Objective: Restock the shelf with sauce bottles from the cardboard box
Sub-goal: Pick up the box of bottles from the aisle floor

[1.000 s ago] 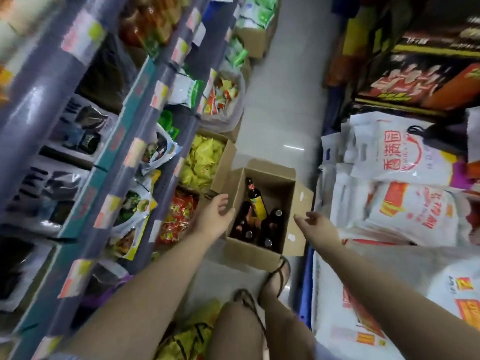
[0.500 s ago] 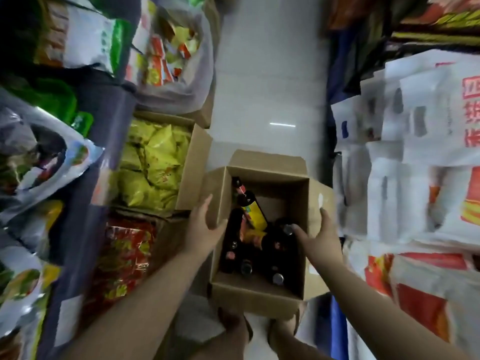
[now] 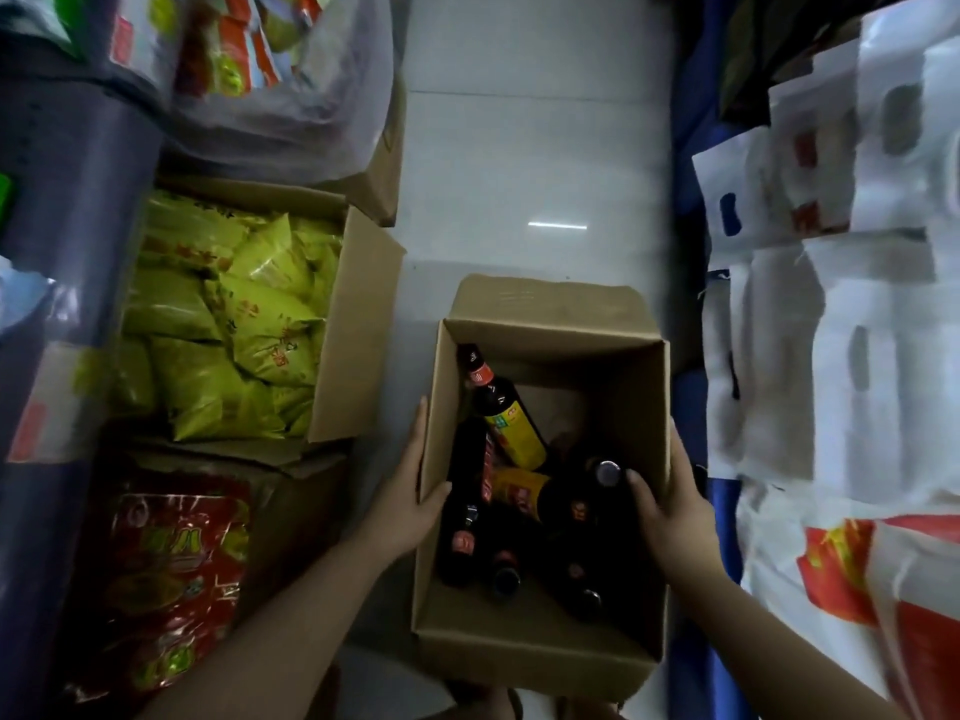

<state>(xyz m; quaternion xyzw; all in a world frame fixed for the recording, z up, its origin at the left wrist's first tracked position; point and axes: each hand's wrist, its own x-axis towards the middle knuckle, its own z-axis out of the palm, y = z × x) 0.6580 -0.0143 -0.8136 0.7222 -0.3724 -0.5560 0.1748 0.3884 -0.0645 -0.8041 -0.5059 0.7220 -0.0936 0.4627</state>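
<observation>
Head view looks down at the cardboard box (image 3: 540, 636) on the floor at 6 o'clock, with dark sauce bottles (image 3: 511, 420) standing and leaning inside. The left hand (image 3: 410, 498) grips the box's left wall at 9 o'clock, thumb inside, and the right hand (image 3: 670, 509) grips the right wall at 3 o'clock, thumb by a bottle cap. If the box gets lifted or tipped fast, the loose bottles could bang together, or the bottom could sag.
</observation>
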